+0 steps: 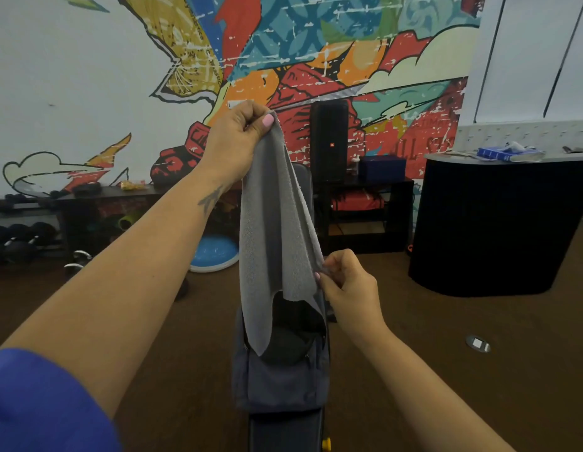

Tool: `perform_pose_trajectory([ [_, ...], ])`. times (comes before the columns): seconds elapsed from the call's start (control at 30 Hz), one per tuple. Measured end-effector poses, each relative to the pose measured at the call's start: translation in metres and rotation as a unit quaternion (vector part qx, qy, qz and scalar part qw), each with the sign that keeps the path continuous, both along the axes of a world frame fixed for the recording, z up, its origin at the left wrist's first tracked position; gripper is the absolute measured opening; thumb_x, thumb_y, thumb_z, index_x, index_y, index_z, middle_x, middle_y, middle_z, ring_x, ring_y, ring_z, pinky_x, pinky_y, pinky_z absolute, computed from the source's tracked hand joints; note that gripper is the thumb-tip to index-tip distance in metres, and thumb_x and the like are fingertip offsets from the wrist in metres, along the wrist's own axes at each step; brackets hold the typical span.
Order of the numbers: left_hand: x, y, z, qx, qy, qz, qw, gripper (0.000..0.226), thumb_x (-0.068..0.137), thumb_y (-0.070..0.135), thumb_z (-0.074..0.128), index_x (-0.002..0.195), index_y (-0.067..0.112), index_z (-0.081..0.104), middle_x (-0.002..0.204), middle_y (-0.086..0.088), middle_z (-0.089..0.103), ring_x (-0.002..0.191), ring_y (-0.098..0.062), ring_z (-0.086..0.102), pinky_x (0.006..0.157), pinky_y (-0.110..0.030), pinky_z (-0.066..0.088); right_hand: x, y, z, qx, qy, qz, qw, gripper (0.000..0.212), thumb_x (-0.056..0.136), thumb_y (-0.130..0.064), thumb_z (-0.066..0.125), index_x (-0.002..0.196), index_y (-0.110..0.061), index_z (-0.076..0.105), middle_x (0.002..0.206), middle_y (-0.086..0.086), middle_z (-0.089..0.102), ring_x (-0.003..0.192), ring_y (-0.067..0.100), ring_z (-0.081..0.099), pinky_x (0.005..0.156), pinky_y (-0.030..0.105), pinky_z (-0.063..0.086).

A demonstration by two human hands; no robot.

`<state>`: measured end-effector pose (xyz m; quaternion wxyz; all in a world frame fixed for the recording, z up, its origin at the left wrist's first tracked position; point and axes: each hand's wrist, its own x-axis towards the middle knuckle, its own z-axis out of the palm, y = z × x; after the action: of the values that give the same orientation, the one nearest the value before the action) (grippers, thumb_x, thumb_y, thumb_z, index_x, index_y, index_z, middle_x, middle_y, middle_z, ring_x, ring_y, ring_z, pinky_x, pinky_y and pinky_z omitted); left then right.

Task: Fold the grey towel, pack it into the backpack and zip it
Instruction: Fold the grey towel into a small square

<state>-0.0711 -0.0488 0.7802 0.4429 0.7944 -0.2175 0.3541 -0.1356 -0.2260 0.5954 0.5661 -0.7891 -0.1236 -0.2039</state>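
The grey towel (273, 230) hangs lengthwise in the air in front of me. My left hand (238, 138) is raised high and pinches its top corner. Lower and to the right, my right hand (348, 282) pinches the towel's right edge. Below the towel a dark blue-grey backpack (280, 383) stands on a black padded bench (285, 432), its top open and dark inside. The towel's lower tip hangs over that opening and hides part of it.
A black speaker (329, 138) stands on a low black shelf (365, 216) behind the bench. A black round counter (498, 223) is at the right. Dumbbells (19, 243) and a blue balance dome (215, 252) lie at the left on brown carpet.
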Motion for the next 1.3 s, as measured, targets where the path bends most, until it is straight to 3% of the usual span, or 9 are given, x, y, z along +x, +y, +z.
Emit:
perform_pose_trajectory([
  [0.1,0.0,0.0,0.001,-0.004,0.001,0.0,1.0,0.008,0.096,0.02,0.052,0.092,0.018,0.059,0.084,0.011,0.057,0.077,0.005,0.047,0.069,-0.002,0.037,-0.003,-0.001,-0.001,-0.016,-0.012,0.016,1.0,0.01,0.093,-0.009,0.056,0.098,-0.017,0.052,0.09,-0.006,0.063,0.088,0.015,0.066,0.07,0.041,0.058],
  [0.23,0.0,-0.002,0.001,-0.006,0.003,-0.002,1.0,0.008,0.096,0.019,0.052,0.091,0.018,0.058,0.081,0.014,0.056,0.077,0.004,0.047,0.069,-0.003,0.037,-0.008,-0.002,-0.003,-0.031,-0.038,0.027,0.998,0.015,0.096,-0.007,0.048,0.098,-0.022,0.048,0.085,0.009,0.064,0.078,0.032,0.065,0.061,0.053,0.053],
  [0.47,-0.004,-0.005,0.003,-0.001,0.001,0.001,1.0,0.009,0.096,0.019,0.051,0.089,0.018,0.057,0.08,0.017,0.054,0.076,0.006,0.046,0.067,-0.001,0.035,-0.012,-0.003,-0.002,-0.016,-0.013,0.032,0.999,0.02,0.094,-0.001,0.047,0.088,-0.02,0.051,0.086,0.013,0.062,0.079,0.036,0.06,0.062,0.048,0.051],
  [0.63,-0.005,-0.007,0.004,0.01,-0.006,0.001,1.0,0.009,0.096,0.017,0.051,0.09,0.018,0.057,0.079,0.017,0.053,0.075,0.006,0.046,0.068,0.001,0.035,-0.011,-0.002,-0.002,0.027,0.039,0.07,0.996,0.021,0.096,-0.005,0.044,0.091,-0.018,0.06,0.092,-0.001,0.062,0.091,0.023,0.06,0.078,0.041,0.052],
  [0.73,-0.005,-0.008,0.003,0.009,-0.005,-0.001,1.0,0.008,0.096,0.016,0.052,0.091,0.017,0.058,0.08,0.015,0.053,0.075,0.006,0.046,0.068,0.001,0.035,-0.012,-0.001,-0.004,0.049,0.031,0.107,0.993,0.011,0.095,-0.018,0.052,0.091,-0.013,0.061,0.09,0.011,0.063,0.089,0.033,0.06,0.076,0.046,0.052],
  [0.87,-0.003,-0.006,0.002,0.01,0.0,0.0,1.0,0.009,0.095,0.017,0.052,0.089,0.017,0.058,0.082,0.009,0.055,0.076,0.003,0.046,0.068,-0.001,0.035,-0.011,0.003,-0.005,-0.02,0.016,0.084,0.996,0.017,0.082,-0.028,0.071,0.086,-0.015,0.061,0.085,0.0,0.067,0.083,0.015,0.066,0.072,0.034,0.059],
  [0.97,-0.003,-0.002,-0.001,0.014,0.004,0.017,1.0,0.01,0.095,0.017,0.052,0.088,0.018,0.059,0.084,0.005,0.056,0.074,0.002,0.046,0.066,-0.003,0.035,-0.007,0.002,-0.007,-0.056,0.007,0.043,0.997,0.018,0.083,-0.028,0.07,0.082,-0.013,0.061,0.082,0.004,0.067,0.079,0.019,0.066,0.068,0.04,0.058],
  [1.17,-0.002,0.028,-0.023,-0.02,0.047,0.078,0.996,0.014,0.096,0.022,0.049,0.096,0.019,0.063,0.099,0.003,0.062,0.094,-0.01,0.053,0.083,-0.026,0.039,0.005,-0.023,0.004,0.002,0.034,-0.002,0.999,0.01,0.084,-0.021,0.068,0.081,-0.013,0.063,0.078,0.002,0.067,0.077,0.017,0.066,0.073,0.037,0.058],
  [1.3,-0.003,0.051,-0.054,-0.053,0.085,0.111,0.989,0.018,0.098,0.025,0.047,0.101,0.017,0.062,0.1,0.0,0.059,0.091,-0.014,0.051,0.077,-0.031,0.04,0.016,-0.043,0.02,0.078,0.057,0.005,0.995,0.006,0.085,-0.013,0.067,0.081,-0.011,0.062,0.077,0.001,0.068,0.075,0.016,0.065,0.073,0.026,0.055],
])
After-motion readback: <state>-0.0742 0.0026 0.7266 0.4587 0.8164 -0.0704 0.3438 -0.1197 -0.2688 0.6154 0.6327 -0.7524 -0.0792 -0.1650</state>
